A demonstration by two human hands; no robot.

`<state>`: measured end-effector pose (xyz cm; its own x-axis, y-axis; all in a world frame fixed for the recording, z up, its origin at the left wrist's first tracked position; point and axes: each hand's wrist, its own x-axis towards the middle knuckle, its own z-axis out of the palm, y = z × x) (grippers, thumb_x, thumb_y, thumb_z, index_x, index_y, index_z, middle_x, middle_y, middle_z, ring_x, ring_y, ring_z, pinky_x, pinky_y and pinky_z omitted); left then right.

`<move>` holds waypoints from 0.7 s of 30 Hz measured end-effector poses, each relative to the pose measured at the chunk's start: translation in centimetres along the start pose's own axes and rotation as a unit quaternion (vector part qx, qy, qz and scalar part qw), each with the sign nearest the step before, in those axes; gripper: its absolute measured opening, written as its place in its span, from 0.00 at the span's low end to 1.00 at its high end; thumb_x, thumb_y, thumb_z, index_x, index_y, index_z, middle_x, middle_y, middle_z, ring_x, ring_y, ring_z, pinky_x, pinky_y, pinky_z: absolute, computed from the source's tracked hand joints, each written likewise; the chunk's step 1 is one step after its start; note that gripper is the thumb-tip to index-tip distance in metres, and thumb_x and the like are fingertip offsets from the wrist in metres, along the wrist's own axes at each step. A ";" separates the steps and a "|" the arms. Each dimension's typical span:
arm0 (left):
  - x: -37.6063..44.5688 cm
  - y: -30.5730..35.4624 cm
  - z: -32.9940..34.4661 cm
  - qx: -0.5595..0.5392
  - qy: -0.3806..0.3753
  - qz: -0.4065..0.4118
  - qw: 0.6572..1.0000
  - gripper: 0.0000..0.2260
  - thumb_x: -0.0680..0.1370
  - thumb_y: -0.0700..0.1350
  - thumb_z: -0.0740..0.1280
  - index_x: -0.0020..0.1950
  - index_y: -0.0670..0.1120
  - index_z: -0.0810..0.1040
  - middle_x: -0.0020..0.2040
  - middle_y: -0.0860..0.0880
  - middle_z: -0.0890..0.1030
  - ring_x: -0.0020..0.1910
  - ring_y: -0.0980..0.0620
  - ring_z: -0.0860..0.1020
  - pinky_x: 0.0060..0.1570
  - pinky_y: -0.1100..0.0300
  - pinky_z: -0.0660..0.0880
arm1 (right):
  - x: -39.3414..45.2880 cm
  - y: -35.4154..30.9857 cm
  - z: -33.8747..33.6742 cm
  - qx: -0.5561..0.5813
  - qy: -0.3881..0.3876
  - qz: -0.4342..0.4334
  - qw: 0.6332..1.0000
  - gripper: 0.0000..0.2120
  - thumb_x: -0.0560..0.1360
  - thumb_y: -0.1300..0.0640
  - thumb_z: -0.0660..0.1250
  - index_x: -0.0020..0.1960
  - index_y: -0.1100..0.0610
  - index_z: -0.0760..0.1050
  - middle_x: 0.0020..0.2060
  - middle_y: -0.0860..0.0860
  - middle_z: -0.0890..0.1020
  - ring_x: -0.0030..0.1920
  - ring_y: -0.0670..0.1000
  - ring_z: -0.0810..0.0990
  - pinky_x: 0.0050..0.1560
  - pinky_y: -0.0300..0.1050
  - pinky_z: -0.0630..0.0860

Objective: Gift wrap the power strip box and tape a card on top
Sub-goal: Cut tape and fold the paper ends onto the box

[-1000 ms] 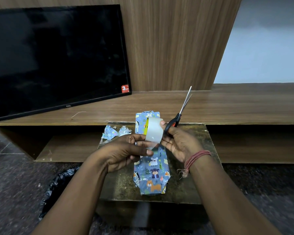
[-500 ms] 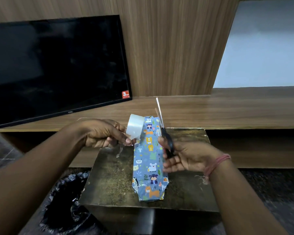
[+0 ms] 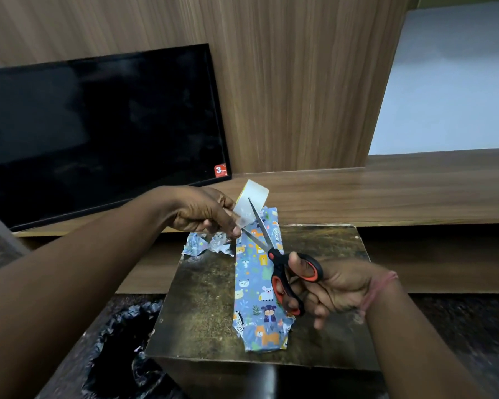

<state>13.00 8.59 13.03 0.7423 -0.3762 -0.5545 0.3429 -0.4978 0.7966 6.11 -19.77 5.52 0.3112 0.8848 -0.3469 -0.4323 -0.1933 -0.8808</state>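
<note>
Scissors w/ black-and-orange handles (image 3: 283,272), blades apart, gripped in right hand (image 3: 334,286), tips up-left at clear tape roll (image 3: 249,205) pinched by left hand (image 3: 202,211). Animal-print wrapped box (image 3: 257,289) lies lengthwise on dark stool top (image 3: 202,298), under both, nearer right hand.

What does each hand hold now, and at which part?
The left hand holds the tape roll by its lower edge. The right hand holds the scissors by the handle loops, blades open at the tape.
</note>
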 end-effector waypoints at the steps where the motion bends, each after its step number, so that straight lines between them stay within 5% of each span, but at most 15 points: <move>1: 0.2 0.1 0.1 0.004 0.001 0.000 1.000 0.16 0.73 0.29 0.73 0.60 0.34 0.79 0.61 0.33 0.80 0.34 0.57 0.74 0.20 0.71 0.62 | 0.1 0.1 0.0 0.001 0.001 -0.001 1.000 0.36 0.64 0.28 0.73 0.55 0.58 0.72 0.41 0.57 0.75 0.26 0.43 0.77 0.34 0.42 0.83; 8: 0.3 0.6 0.8 0.029 -0.019 -0.009 0.999 0.15 0.72 0.30 0.75 0.56 0.40 0.81 0.54 0.45 0.84 0.37 0.56 0.73 0.21 0.70 0.63 | -0.1 0.1 0.1 0.001 0.026 -0.004 1.000 0.35 0.61 0.26 0.74 0.51 0.55 0.74 0.39 0.54 0.76 0.24 0.42 0.75 0.30 0.40 0.81; 13: 0.1 0.5 0.9 0.024 -0.056 -0.002 0.998 0.18 0.69 0.32 0.78 0.56 0.43 0.80 0.64 0.47 0.83 0.45 0.52 0.67 0.22 0.69 0.63 | -0.7 0.3 0.0 -0.008 0.028 -0.017 0.999 0.36 0.64 0.28 0.73 0.53 0.57 0.73 0.38 0.54 0.76 0.24 0.42 0.74 0.28 0.39 0.80; 16: -0.3 0.9 1.2 0.028 -0.060 -0.003 0.998 0.17 0.68 0.33 0.80 0.52 0.47 0.85 0.59 0.50 0.84 0.47 0.53 0.66 0.22 0.69 0.63 | -1.2 0.5 -0.2 -0.012 0.031 -0.027 0.999 0.35 0.64 0.29 0.74 0.53 0.57 0.73 0.38 0.55 0.75 0.25 0.43 0.74 0.27 0.38 0.79; 21: -0.9 2.2 2.9 0.061 -0.056 0.005 0.997 0.20 0.74 0.27 0.72 0.62 0.42 0.77 0.45 0.58 0.83 0.37 0.58 0.73 0.25 0.67 0.56 | -1.6 0.5 0.1 -0.046 0.052 -0.014 0.997 0.37 0.61 0.27 0.75 0.52 0.56 0.72 0.37 0.54 0.75 0.23 0.42 0.73 0.22 0.35 0.73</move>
<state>11.43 5.60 14.63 0.6747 -0.4631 -0.5748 0.2578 -0.5818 0.7714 5.28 -21.24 5.70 0.4094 0.8430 -0.3489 -0.3434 -0.2119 -0.9150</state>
